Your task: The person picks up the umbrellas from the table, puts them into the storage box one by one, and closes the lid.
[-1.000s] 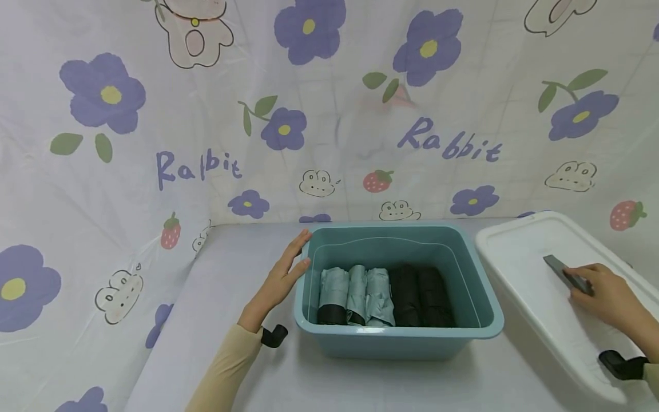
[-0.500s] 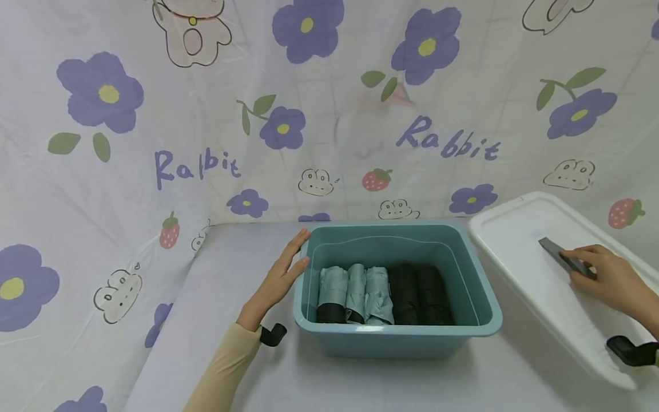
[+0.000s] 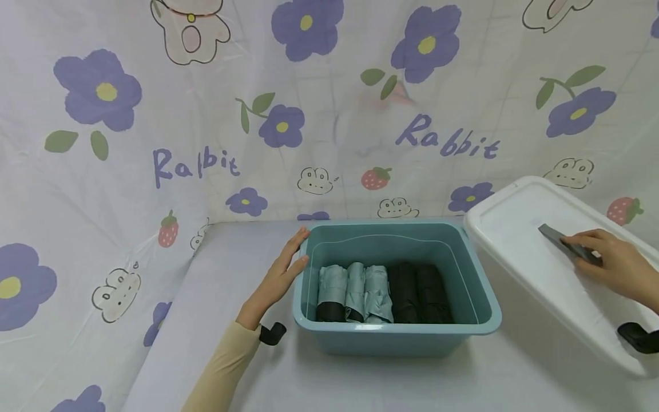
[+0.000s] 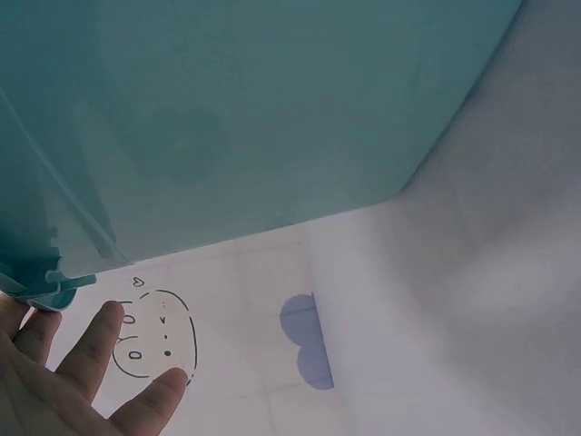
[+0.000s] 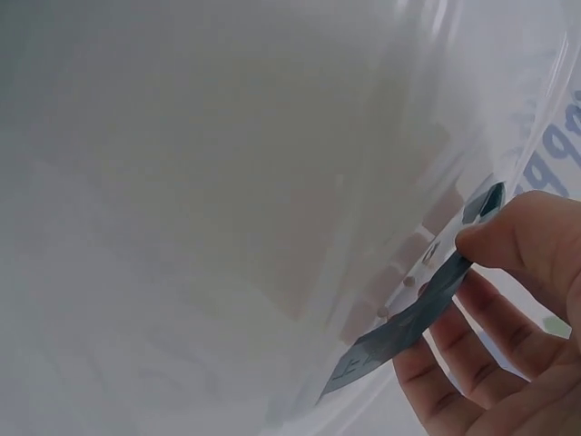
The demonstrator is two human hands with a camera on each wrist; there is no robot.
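A blue-green plastic storage bin [image 3: 396,343] stands uncovered on the table. Three pale blue rolled cloths [image 3: 355,292] and two black rolls [image 3: 419,294] lie side by side inside it. My left hand [image 3: 275,280] rests against the bin's left rim, fingers extended; the left wrist view puts the fingertips right at the rim's corner. At the right, my right hand [image 3: 615,263] grips the grey handle [image 3: 558,237] of a white lid [image 3: 520,223]. Thumb and fingers wrap that handle [image 5: 408,327] in the right wrist view. Tilted, the lid overlaps the bin's right corner in the head view.
The table [image 3: 247,246] has a plain pale cover. Behind and to the left hangs a white curtain [image 3: 340,114] printed with purple flowers, rabbits and strawberries. Black wrist mounts [image 3: 272,333] sit on both wrists.
My right hand has raised the white lid, its far corner now higher against the curtain and slightly further left. The left hand and the bin have stayed in place.
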